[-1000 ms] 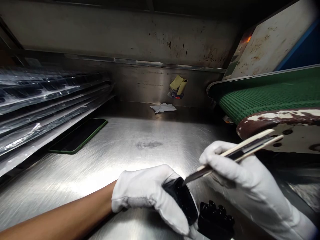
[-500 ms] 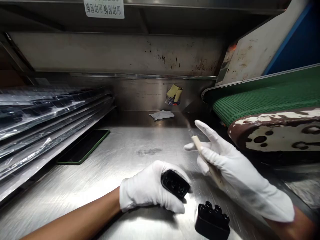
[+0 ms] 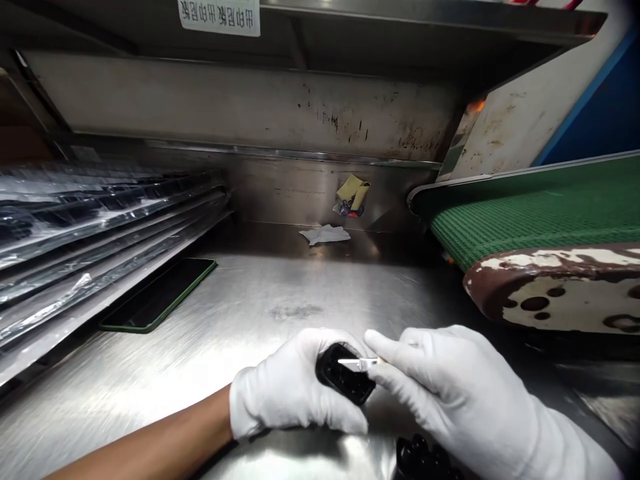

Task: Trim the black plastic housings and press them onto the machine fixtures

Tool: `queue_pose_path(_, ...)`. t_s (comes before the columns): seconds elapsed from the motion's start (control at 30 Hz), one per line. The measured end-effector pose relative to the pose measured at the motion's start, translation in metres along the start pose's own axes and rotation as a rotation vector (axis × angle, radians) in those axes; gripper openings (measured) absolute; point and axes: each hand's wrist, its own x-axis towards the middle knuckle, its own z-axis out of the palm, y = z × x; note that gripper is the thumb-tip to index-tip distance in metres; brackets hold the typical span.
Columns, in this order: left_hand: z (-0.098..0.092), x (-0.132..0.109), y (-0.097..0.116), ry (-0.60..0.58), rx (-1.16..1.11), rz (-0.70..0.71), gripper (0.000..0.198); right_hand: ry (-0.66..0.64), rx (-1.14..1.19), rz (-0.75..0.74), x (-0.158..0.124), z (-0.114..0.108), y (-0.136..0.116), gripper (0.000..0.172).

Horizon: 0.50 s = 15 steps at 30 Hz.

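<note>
My left hand, in a white glove, is wrapped round a black plastic housing with its hollow side facing up. In my gloved right hand is a craft knife, pinched between thumb and fingers. Its pale blade points left, over the opening of the housing; whether it touches the plastic I cannot tell. The knife's handle is hidden by the glove. Below my right hand, at the bottom edge, lies a second black part with round stubs on top, partly covered by the hand.
Stacked trays under clear plastic stand on the left, with a green-edged phone beside them. A white cloth lies at the back of the steel table. A green conveyor belt runs along the right; a shelf hangs overhead.
My right hand has moved left and down and turned, bringing the knife blade over the housing. It now partly covers the second black part. My left hand keeps its hold.
</note>
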Motion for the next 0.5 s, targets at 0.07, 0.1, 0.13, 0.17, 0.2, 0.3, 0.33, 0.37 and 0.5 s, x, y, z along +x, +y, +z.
queue_pose_path(0.07,0.0007,0.0008,-0.0014,-0.023,-0.050,0.005,0.028,0.003,-0.037,-0.049,-0.0005,-0.0008,-0.0016,0.024)
queue_pose_path(0.1,0.0011,0.0012,-0.0024,-0.033,-0.074,0.011,0.029,0.015,-0.059,-0.064,0.0002,-0.0012,-0.0030,0.025)
queue_pose_path(0.13,0.0014,0.0015,-0.0036,-0.041,-0.093,0.020,0.030,0.021,-0.081,-0.069,0.0012,-0.0014,-0.0046,0.025)
queue_pose_path(0.17,0.0018,0.0017,-0.0047,-0.051,-0.103,0.030,0.030,0.024,-0.101,-0.074,0.0023,-0.0015,-0.0060,0.024)
queue_pose_path(0.2,0.0021,0.0019,-0.0057,-0.059,-0.108,0.042,0.030,0.028,-0.123,-0.075,0.0032,-0.0015,-0.0071,0.024)
queue_pose_path(0.3,0.0029,0.0028,-0.0073,-0.074,-0.113,0.077,0.027,0.042,-0.154,-0.088,0.0042,-0.0022,-0.0086,0.024)
queue_pose_path(0.33,0.0030,0.0031,-0.0073,-0.077,-0.108,0.086,0.027,0.050,-0.161,-0.087,0.0041,-0.0027,-0.0087,0.025)
queue_pose_path(0.37,0.0029,0.0035,-0.0072,-0.083,-0.106,0.090,0.027,0.058,-0.172,-0.082,0.0040,-0.0033,-0.0087,0.027)
queue_pose_path(0.5,0.0008,0.0050,-0.0068,-0.115,-0.130,0.091,0.037,0.054,-0.180,-0.069,0.0046,-0.0048,-0.0098,0.035)
